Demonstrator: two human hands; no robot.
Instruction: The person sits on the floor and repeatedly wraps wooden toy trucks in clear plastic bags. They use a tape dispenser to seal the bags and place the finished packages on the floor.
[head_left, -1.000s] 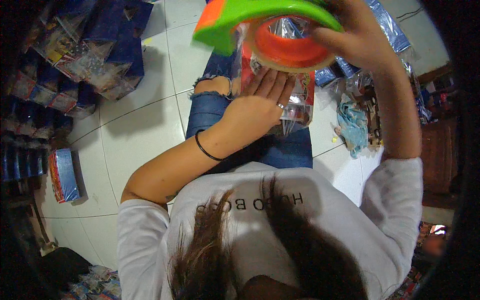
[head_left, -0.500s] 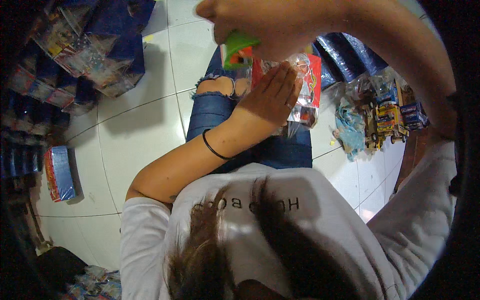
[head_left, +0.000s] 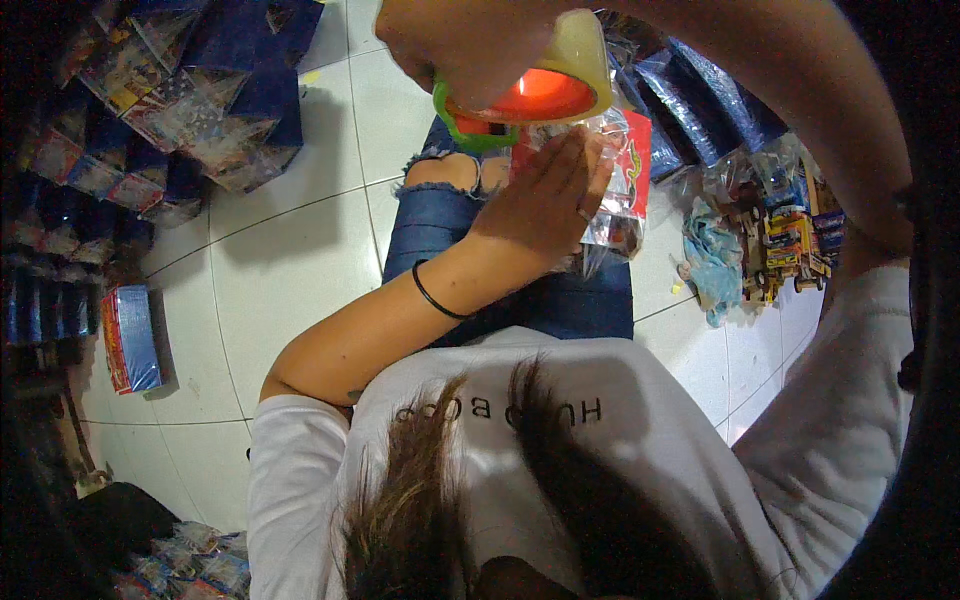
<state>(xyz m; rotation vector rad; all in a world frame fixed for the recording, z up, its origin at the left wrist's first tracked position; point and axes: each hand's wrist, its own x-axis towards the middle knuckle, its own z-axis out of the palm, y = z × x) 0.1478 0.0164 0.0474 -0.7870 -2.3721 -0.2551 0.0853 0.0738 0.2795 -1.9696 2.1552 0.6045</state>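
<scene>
The right grip squeezes the tape dispenser; at its four o'clock, the flat left grip touches the red package.

1 line of dark capital lettering runs across the chest of the person's white shirt, upside down in this view and partly hidden by strands of hair. The red package bears a green printed mark, too small and too covered to read. Print on the upright box at left, the stacked blue boxes and the yellow toy vehicles is illegible.
</scene>
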